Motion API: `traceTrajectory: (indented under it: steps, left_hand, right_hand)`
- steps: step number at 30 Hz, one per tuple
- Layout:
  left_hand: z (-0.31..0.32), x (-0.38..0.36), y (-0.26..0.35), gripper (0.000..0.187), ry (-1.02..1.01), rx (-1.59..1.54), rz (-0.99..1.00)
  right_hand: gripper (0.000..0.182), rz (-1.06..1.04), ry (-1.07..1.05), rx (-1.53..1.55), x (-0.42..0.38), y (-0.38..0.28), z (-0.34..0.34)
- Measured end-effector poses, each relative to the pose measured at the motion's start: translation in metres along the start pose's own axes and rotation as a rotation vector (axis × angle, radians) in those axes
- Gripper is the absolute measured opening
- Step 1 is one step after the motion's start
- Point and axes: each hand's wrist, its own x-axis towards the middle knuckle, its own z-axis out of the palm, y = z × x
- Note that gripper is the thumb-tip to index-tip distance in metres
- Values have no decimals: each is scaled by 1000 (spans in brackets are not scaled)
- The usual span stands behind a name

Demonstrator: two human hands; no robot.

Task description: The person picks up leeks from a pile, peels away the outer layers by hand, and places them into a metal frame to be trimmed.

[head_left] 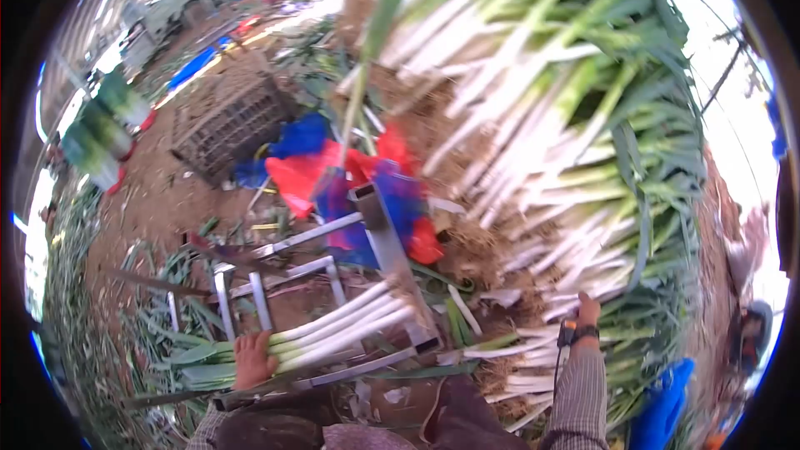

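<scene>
Several leeks [342,325] lie side by side across a metal frame [379,233], white root ends toward its flat upright plate. My left hand [253,361] is closed over their green part, near the frame's left end. On the right, my right hand [587,314] reaches into a large leek pile [575,158], fingers curled at the stalks where white turns to green. A dark watch-like device [575,332] is strapped on that wrist. The fingertips are partly hidden among the stalks.
Red and blue plastic bags [304,171] lie behind the frame, near a brown plastic crate [233,121]. Bundled leeks [96,150] stand at the far left. Loose leaves [158,350] litter the ground. A blue bag [662,408] sits at the lower right.
</scene>
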Motion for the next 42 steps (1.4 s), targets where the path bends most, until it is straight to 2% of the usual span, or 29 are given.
traceTrajectory:
  steps: [1, 3, 5, 6, 7, 11, 12, 15, 17, 18, 19, 20, 21, 22, 23, 25, 28, 29, 31, 32, 33, 35, 36, 39, 42]
  left_hand:
    - [-5, 1, 3, 55, 10, -26, 4]
    - [-10, -2, 1, 55, 40, -31, 18]
    - [-12, -2, 1, 55, 73, -56, 23]
    - [-15, -3, 2, 56, 84, -71, 18]
    - [-17, -5, 3, 56, 97, -87, 16]
    - [-17, -9, -14, 56, 24, -248, -12]
    - [-23, -8, -21, 50, -56, -312, -49]
    - [-22, 2, -67, 41, -56, -632, 50]
    - [-88, 9, -59, 31, 39, -717, -7]
    - [-134, 12, -48, 30, 54, -722, -33]
    - [-175, 10, -35, 28, 65, -730, -63]
    - [-202, 9, -26, 27, 182, -822, 30]
    - [-228, 9, -18, 26, 309, -907, 127]
    - [-262, 4, -4, 25, 302, -961, 107]
    - [-285, -1, 10, 25, 291, -1016, 89]
    - [-287, 5, 28, 21, 338, -1370, 210]
    - [-283, 4, 50, 31, 182, -1446, 326]
    - [-273, 3, 57, 35, 107, -1638, 283]
    - [-250, -3, 61, 42, -69, -2019, 186]
    - [-249, -4, 58, 54, -137, -2058, 146]
    - [-253, -3, 55, 56, -212, -2188, 162]
    - [-257, -4, 47, 55, -77, -2293, 135]
    - [-265, -4, 46, 42, 85, -2369, -84]
    - [-232, 19, 12, 28, 482, -2484, -411]
    - [-240, 8, 5, 24, 592, -2546, -406]
  right_hand:
    - [36, -138, 122, -35, 0, -2, 4]
    - [33, -12, -31, -51, -72, -81, 4]
    - [23, -119, -86, 244, -115, -117, -6]
    - [17, -155, -154, 237, -149, -149, -20]
    - [10, -260, -136, 408, -154, -152, -29]
    - [15, -52, -407, 786, -210, -214, -81]
    - [17, 197, -536, 1151, -225, -237, -91]
    - [19, 101, -652, 1268, -281, -294, -98]
    - [18, -83, -589, 1286, -362, -344, -84]
    - [17, -236, -461, 1246, -407, -365, -72]
    - [15, -242, -553, 1268, -437, -376, -67]
    - [15, -246, -646, 1286, -467, -387, -61]
    - [15, -220, -848, 1245, -482, -391, -53]
    - [15, -197, -1045, 1177, -497, -396, -45]
    - [15, -295, -1113, 991, -522, -398, -29]
    - [12, -565, -910, 706, -602, -385, 4]
    - [24, -504, -976, 561, -663, -360, 32]
    - [29, -512, -982, 460, -680, -352, 35]
    - [33, -708, -1149, 53, -713, -331, 41]
    - [39, -729, -1203, -142, -707, -318, 49]
    - [44, -877, -1189, -296, -705, -307, 55]
    - [54, -1171, -1138, -606, -699, -289, 64]
    - [61, -1259, -1044, -763, -692, -275, 68]
    - [56, -1217, -947, -1201, -682, -273, 62]
    - [52, -1189, -1040, -1158, -660, -275, 51]
